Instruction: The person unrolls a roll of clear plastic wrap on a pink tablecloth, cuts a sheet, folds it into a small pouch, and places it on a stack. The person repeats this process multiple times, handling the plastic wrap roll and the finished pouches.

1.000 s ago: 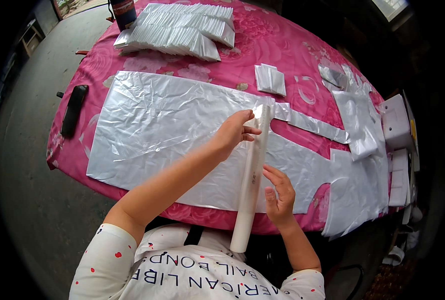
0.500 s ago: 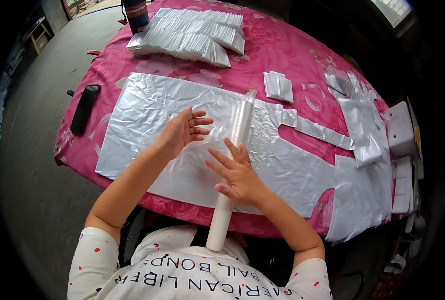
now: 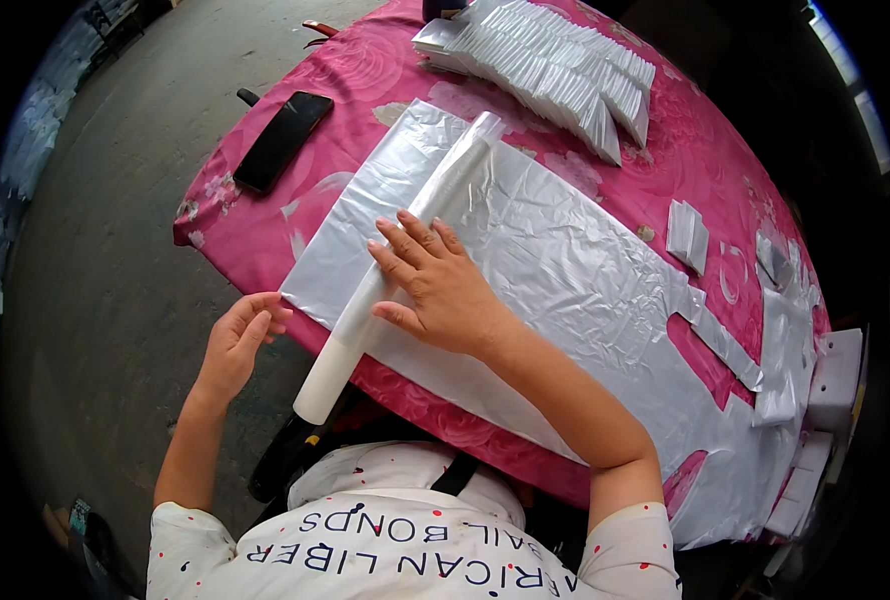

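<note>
A long white roll (image 3: pixel 350 340) with clear plastic film around it lies slantwise across a flat, thin white plastic sheet (image 3: pixel 555 270). The sheet has curved cut-outs and a strap at its right end, much like an apron. My right hand (image 3: pixel 430 285) rests on the roll with its fingers spread, palm down. At the sheet's left corner is my left hand (image 3: pixel 240 345), its fingers loosely bent and apart, holding nothing that I can see. Whether its fingertips touch the corner, I cannot tell. The roll's lower end sticks out past the table's near edge.
A pink flowered cloth (image 3: pixel 365 130) covers the table. A black phone (image 3: pixel 283 142) lies at the left. Rows of folded white plastic packs (image 3: pixel 555 70) stand at the back, with a smaller pile (image 3: pixel 687 237) at right. White boxes (image 3: pixel 835 375) sit by the right edge.
The roll has shifted left along the sheet, with my right hand on it. My left hand has moved from above the sheet to its left corner. The view has turned left.
</note>
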`<move>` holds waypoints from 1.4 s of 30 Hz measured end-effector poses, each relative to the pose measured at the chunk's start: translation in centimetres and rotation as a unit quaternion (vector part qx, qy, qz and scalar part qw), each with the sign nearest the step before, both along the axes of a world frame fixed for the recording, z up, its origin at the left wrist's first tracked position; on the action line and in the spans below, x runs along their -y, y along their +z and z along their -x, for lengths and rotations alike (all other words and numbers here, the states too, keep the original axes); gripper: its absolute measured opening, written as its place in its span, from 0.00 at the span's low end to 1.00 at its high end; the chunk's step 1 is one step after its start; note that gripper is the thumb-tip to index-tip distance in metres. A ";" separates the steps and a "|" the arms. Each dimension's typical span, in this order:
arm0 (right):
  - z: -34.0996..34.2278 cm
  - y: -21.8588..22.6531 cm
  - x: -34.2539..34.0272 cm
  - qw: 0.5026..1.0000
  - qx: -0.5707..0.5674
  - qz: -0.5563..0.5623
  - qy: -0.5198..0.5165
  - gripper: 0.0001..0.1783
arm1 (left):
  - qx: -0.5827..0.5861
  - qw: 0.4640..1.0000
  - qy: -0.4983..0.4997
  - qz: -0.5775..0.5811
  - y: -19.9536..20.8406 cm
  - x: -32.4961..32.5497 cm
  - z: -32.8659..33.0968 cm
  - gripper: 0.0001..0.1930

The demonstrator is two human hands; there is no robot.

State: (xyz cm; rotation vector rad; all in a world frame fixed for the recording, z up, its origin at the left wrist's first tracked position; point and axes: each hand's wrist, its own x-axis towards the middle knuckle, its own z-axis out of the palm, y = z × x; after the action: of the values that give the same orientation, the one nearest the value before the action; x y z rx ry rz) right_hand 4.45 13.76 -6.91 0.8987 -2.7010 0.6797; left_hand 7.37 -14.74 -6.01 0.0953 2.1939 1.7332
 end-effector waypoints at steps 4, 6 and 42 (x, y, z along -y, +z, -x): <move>3.1 -1.2 4.9 0.999 0.026 -0.001 -0.040 0.32 | -0.085 0.981 0.009 0.172 1.6 -3.0 -2.2 0.28; 3.4 -1.3 7.1 0.993 0.014 0.032 -0.111 0.31 | -0.168 0.941 -0.016 0.292 1.7 -4.8 -2.8 0.33; -9.3 0.3 -8.3 0.611 0.232 0.693 -0.304 0.31 | 0.334 0.895 -0.291 -0.049 0.7 -16.1 -4.7 0.43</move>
State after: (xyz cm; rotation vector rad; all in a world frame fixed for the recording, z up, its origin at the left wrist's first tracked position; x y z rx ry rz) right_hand 13.70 22.10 -6.58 -0.6385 -1.5009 2.3641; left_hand 12.09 1.37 -5.34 0.1389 1.3867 1.2709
